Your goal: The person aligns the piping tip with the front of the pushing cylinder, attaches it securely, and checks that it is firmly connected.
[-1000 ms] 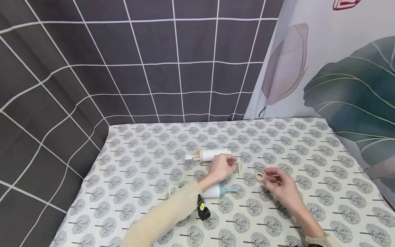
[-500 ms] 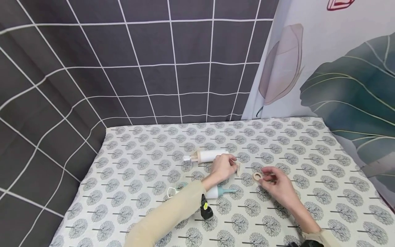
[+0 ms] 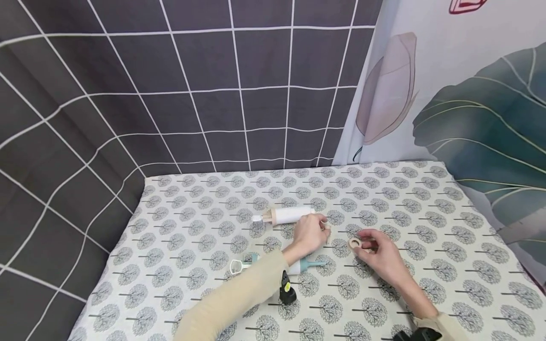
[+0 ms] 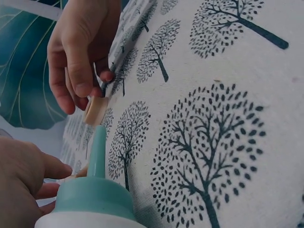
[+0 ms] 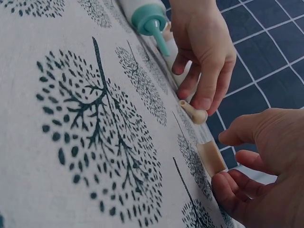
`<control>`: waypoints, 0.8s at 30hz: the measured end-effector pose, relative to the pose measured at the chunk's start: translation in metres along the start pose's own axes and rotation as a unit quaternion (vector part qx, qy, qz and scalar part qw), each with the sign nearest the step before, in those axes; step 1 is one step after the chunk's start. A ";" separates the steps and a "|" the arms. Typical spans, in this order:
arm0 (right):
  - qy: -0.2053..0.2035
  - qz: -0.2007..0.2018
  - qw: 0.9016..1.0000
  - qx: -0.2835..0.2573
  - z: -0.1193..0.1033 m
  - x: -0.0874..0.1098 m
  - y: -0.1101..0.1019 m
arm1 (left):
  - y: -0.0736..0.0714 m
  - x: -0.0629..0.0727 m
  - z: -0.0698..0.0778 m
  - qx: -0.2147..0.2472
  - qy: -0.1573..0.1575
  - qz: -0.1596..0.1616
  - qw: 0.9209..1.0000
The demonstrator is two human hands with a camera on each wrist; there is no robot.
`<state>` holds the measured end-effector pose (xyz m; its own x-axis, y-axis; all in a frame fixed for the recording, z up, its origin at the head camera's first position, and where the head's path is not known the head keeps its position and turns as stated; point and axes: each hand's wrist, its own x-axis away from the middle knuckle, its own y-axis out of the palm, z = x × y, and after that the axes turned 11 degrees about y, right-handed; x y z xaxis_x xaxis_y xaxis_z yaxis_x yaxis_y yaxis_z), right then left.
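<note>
My left hand (image 3: 310, 232) curls over a small beige nozzle (image 5: 194, 112) on the patterned cloth, thumb and index fingertips at its rounded end. Much of the nozzle is covered by that hand in the head view. Off to the right lies a flat beige ring (image 3: 354, 243), seen edge-on in both wrist views. My right hand (image 3: 381, 253) bends loosely around the ring; its thumb touches the near edge, while the index finger stands a little off the far side.
Behind my left hand lies a white tube (image 3: 291, 214) with a beige collar and a clear tip. A white bottle with a teal nozzle (image 3: 313, 264) lies partly under my left sleeve. A grey checked curtain (image 3: 204, 109) hangs along the table's far edge.
My left hand has come slightly right, over the nozzle. The right hand has closed in a little on the ring. Neither part has visibly shifted on the cloth.
</note>
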<state>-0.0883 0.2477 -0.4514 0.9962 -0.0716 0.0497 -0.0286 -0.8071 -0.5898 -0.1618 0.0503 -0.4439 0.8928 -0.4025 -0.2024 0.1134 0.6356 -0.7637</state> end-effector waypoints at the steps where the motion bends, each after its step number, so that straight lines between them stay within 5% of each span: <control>1: -0.001 0.000 1.000 0.002 0.000 0.000 0.000 | 0.001 0.000 0.000 -0.005 0.002 0.001 1.000; 24: -0.055 0.041 0.994 0.080 0.001 -0.009 0.010 | 0.005 0.001 0.002 0.025 0.000 -0.009 1.000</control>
<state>-0.0972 0.2409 -0.4580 0.9943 -0.0620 -0.0869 -0.1055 -0.6971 -0.7092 -0.1601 0.0542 -0.4468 0.8904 -0.4140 -0.1890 0.1512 0.6609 -0.7351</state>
